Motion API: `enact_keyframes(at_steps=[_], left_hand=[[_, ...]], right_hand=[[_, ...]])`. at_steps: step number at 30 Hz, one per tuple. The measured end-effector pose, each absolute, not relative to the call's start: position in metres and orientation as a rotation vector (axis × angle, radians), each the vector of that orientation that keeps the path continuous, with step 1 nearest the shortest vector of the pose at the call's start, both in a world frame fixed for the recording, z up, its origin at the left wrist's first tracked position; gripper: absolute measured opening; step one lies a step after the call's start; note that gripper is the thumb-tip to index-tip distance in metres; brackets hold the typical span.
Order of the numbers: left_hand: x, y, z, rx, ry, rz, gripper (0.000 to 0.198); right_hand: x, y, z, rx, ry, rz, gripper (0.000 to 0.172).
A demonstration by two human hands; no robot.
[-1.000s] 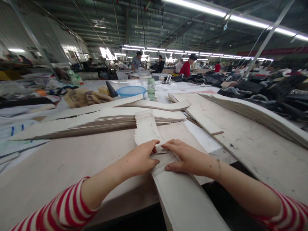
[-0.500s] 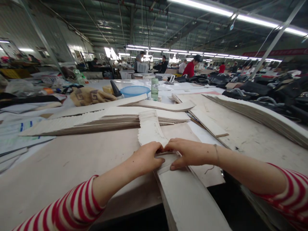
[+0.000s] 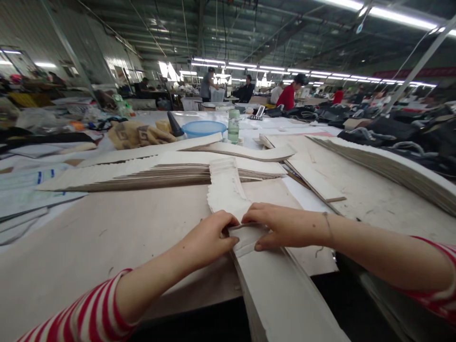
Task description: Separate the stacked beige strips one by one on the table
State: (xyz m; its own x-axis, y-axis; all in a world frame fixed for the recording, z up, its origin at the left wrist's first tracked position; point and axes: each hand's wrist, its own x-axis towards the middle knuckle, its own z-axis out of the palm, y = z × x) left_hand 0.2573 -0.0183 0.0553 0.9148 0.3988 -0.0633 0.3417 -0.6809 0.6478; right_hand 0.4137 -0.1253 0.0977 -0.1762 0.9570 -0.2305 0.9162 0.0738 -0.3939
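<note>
My left hand (image 3: 216,235) and my right hand (image 3: 276,227) meet over the near stack of long off-white strips (image 3: 281,285), which hangs over the table's front edge. Between them lies the end of the top strip (image 3: 249,237), with a crease or fold line across it. Fingers and thumb of my left hand are closed on its left corner. My right hand pinches the right side, its thumb on top. Just beyond my fingers, fanned strip ends (image 3: 225,183) with scalloped edges run away from me. My fingertips are partly hidden.
A thick stack of similar strips (image 3: 171,173) lies crosswise behind. More strips (image 3: 399,166) lie at right beside black goods (image 3: 388,130). A blue basin (image 3: 204,128), a green bottle (image 3: 233,126) and a patterned tan cloth (image 3: 138,135) stand farther back. Several people work in the background.
My hands stay on the strip end, with the left hand drawn slightly leftward and its fingers bent closer to the edge. The view has tilted and shifted a little.
</note>
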Motion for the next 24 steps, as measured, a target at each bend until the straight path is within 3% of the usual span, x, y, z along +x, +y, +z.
enact_keyframes(at_steps=[14,24], left_hand=[[0.25,-0.023,0.06,2.648,0.3,0.126,0.014],[0.246,-0.03,0.054,2.884,0.232,0.118,0.02]], right_hand=[[0.416,-0.125,0.094,-1.864,-2.292,0.719,0.041],[0.411,-0.136,0.089,-1.865,-2.279,0.62,0.036]])
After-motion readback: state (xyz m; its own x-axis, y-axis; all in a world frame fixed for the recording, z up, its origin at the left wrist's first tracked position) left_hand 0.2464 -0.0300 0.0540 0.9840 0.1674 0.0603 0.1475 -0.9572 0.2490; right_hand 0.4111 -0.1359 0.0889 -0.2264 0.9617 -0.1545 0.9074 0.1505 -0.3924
